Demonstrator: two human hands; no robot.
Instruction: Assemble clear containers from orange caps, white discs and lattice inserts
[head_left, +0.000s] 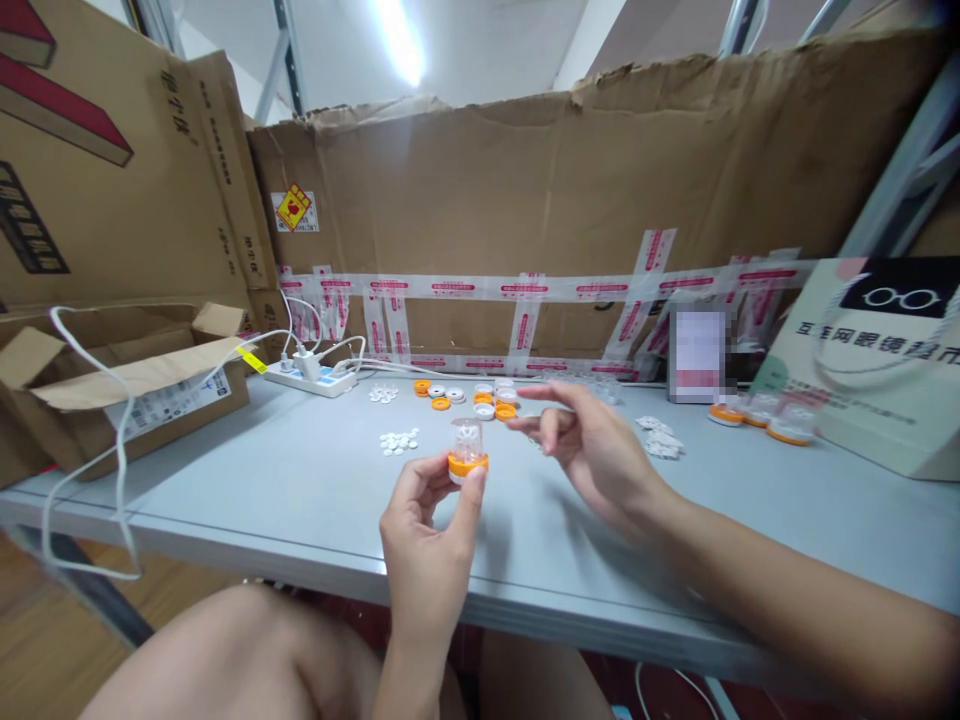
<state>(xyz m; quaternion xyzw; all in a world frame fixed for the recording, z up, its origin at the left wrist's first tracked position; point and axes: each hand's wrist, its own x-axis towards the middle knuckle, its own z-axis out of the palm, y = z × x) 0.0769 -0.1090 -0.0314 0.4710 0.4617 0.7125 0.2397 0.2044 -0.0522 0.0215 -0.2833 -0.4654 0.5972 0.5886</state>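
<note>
My left hand (431, 540) grips a small clear plastic container (468, 445) with an orange and white base, upright above the front of the table. White parts show inside its clear top. To its right, my right hand (600, 450) hangs in the air with the index finger stretched out and the other fingers partly bent, and nothing shows in it. Its fingertips are nearest to a cluster of orange caps (505, 412) and white caps (484, 411) behind. A scatter of small white discs (399, 441) lies beyond my left hand.
On the grey table (300, 500), small clear pieces (383, 394) lie at the back and white pieces (660, 440) to the right. Orange-based containers (790, 427) stand by a paper bag (870, 380). A power strip (311, 377) and open carton (150, 390) are left; cardboard rises behind.
</note>
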